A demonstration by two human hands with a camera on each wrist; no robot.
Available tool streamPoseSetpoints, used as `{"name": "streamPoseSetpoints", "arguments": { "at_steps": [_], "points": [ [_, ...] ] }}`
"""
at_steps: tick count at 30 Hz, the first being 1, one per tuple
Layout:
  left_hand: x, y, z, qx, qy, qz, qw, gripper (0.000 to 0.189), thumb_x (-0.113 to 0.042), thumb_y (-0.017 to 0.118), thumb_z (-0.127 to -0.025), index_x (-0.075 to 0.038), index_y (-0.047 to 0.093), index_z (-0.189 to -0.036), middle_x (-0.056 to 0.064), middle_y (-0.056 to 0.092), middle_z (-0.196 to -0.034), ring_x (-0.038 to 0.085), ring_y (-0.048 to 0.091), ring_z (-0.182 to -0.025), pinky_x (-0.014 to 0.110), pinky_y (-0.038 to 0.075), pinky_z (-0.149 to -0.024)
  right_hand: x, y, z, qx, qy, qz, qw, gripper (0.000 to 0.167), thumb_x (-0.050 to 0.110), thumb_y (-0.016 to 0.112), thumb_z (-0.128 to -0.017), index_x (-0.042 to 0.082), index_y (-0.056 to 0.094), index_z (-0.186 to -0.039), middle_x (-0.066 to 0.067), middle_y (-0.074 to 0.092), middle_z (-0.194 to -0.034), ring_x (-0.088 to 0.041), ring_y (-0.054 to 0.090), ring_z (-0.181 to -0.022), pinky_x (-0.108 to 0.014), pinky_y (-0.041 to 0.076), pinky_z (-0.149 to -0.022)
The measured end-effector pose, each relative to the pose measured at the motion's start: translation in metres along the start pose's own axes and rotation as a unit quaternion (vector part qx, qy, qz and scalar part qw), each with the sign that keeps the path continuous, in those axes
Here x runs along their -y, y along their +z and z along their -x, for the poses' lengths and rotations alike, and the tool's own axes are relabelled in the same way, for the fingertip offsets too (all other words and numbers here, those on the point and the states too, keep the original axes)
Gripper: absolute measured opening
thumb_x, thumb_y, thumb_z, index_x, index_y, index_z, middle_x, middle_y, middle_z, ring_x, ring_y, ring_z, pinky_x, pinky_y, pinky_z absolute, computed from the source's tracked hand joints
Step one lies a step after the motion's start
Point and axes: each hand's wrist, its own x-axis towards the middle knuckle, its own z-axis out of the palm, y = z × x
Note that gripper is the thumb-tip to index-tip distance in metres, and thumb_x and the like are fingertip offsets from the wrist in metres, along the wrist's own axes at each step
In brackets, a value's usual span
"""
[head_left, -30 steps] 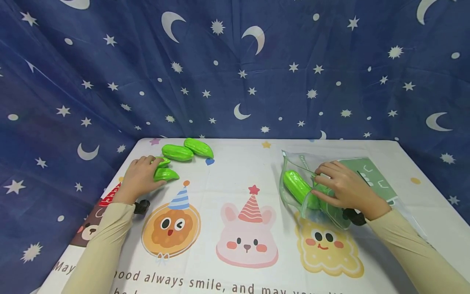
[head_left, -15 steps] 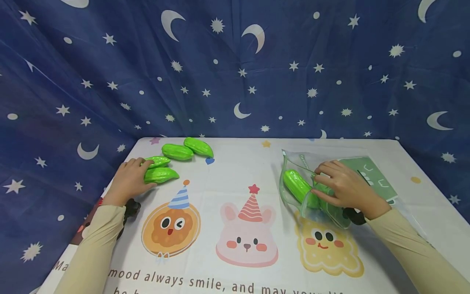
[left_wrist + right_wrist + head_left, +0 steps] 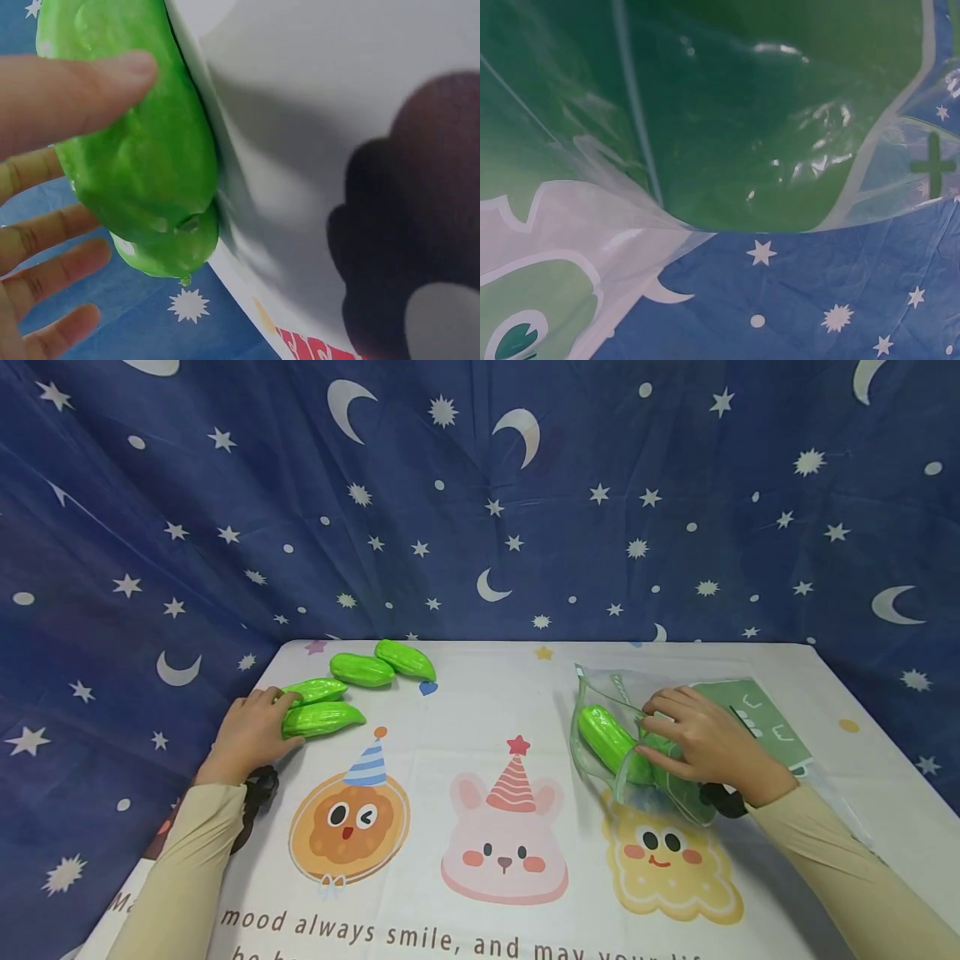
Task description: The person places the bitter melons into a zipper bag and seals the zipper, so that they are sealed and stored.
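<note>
My left hand [image 3: 251,731] is at the left ends of two glossy green toy cucumbers, the nearer one [image 3: 322,720] and the farther one [image 3: 313,691]. In the left wrist view the thumb [image 3: 112,86] lies across a cucumber [image 3: 150,165], while the other fingers [image 3: 56,277] spread loosely beyond it. On the right, my right hand [image 3: 693,735] pinches the edge of a clear plastic bag [image 3: 776,727] with a green print. Inside its mouth lies another cucumber [image 3: 606,739]. The bag's plastic [image 3: 765,150] fills much of the right wrist view, hiding the fingers there.
Two more green cucumbers, one [image 3: 362,670] beside the other [image 3: 405,660], lie at the back left. A white tablecloth [image 3: 487,718] with cartoon prints covers the table. Behind the table's back edge hangs a blue curtain [image 3: 420,518] with moons and stars.
My left hand has drawn back to the left, uncovering more of the two cucumbers by it. My right hand and the bag stay in place.
</note>
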Motion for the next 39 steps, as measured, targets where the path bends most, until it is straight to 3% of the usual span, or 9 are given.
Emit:
{"name": "streamPoseSetpoints", "arguments": {
  "at_steps": [19,27,39],
  "points": [
    [-0.0006,0.0011,0.0029,-0.004,0.012,0.003,0.9999,0.059,-0.017,0.08,-0.068,0.005,0.057,-0.118,0.027,0.055,-0.114,0.043,0.052,-0.104,0.06,0.039,-0.09,-0.0006,0.0023,0.0015,-0.005,-0.005,-0.003,1.0,0.048,0.044,0.04,-0.097,0.009,0.065,-0.078,-0.007,0.062,-0.081,-0.026,0.058,-0.079,-0.042,0.046,-0.071],
    [0.0009,0.0015,0.0049,-0.007,0.027,0.001,0.9996,0.059,-0.016,0.083,-0.065,0.004,0.056,-0.115,0.025,0.059,-0.108,0.041,0.056,-0.098,0.057,0.042,-0.084,-0.0009,0.0021,0.0013,-0.004,-0.004,-0.001,1.0,0.048,0.045,0.039,-0.097,0.009,0.065,-0.078,-0.007,0.062,-0.081,-0.026,0.057,-0.079,-0.042,0.046,-0.07],
    [0.0012,-0.0007,0.0067,-0.001,0.031,-0.002,0.9995,0.06,-0.017,0.082,-0.067,0.007,0.057,-0.116,0.025,0.06,-0.11,0.04,0.056,-0.101,0.057,0.043,-0.088,-0.0007,0.0017,0.0001,-0.004,-0.005,-0.001,1.0,0.047,0.045,0.039,-0.097,0.01,0.064,-0.077,-0.007,0.061,-0.081,-0.026,0.058,-0.079,-0.042,0.046,-0.071]
  ]
}}
